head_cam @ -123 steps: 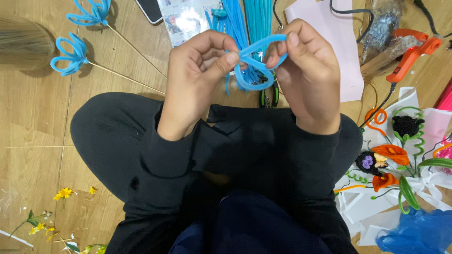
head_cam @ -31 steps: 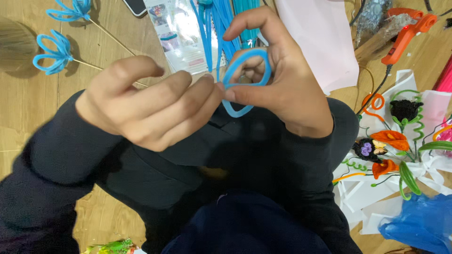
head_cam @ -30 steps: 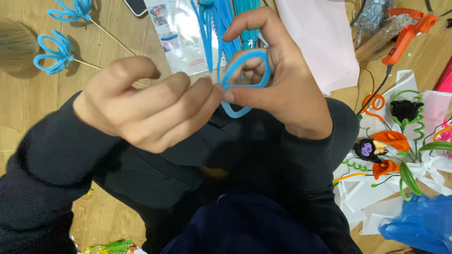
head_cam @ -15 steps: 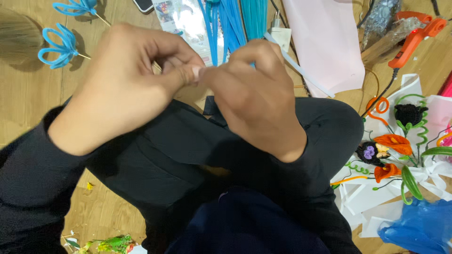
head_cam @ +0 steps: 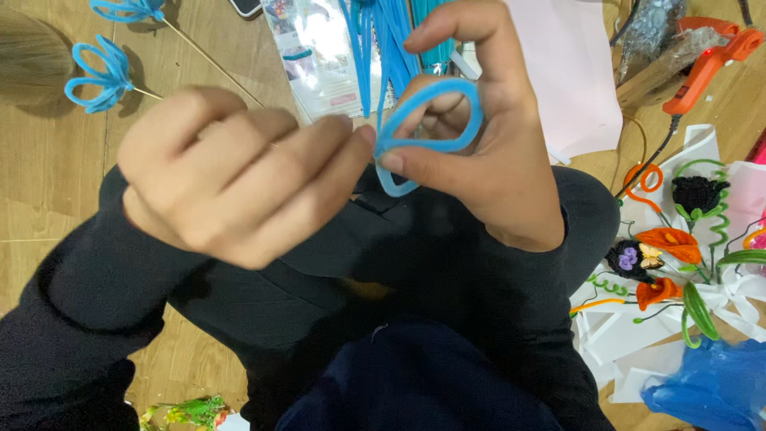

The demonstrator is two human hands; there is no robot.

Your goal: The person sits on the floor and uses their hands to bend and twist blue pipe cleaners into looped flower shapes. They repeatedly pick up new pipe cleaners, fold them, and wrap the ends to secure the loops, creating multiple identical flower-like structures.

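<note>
Change: both hands have drawn apart since half a second ago, when they were pressed together over the work; the blue loop shows again.
Right hand [head_cam: 487, 152]: upper centre of the frame, thumb and fingers closed on the bright blue fuzzy pipe-cleaner loop [head_cam: 431, 132].
Left hand [head_cam: 239, 175]: left of centre, fingers bunched, their tips touching the loop's left side; whether they pinch it I cannot tell.
Loop's place: held in the air above the dark-clothed lap, between the two hands.
Surface: pale wooden plank floor [head_cam: 48, 199], on which the person sits.
Upper left: two blue pipe-cleaner flowers on thin sticks [head_cam: 100, 72].
Top centre: bundle of straight blue pipe cleaners [head_cam: 383, 32] beside a clear plastic packet [head_cam: 315, 56].
Upper right: pink paper sheet [head_cam: 570, 72] and orange glue gun [head_cam: 706, 64].
Right edge: bouquet of orange, black and green pipe-cleaner flowers on white paper [head_cam: 678, 247].
Lower right: blue plastic bag [head_cam: 710, 391].
</note>
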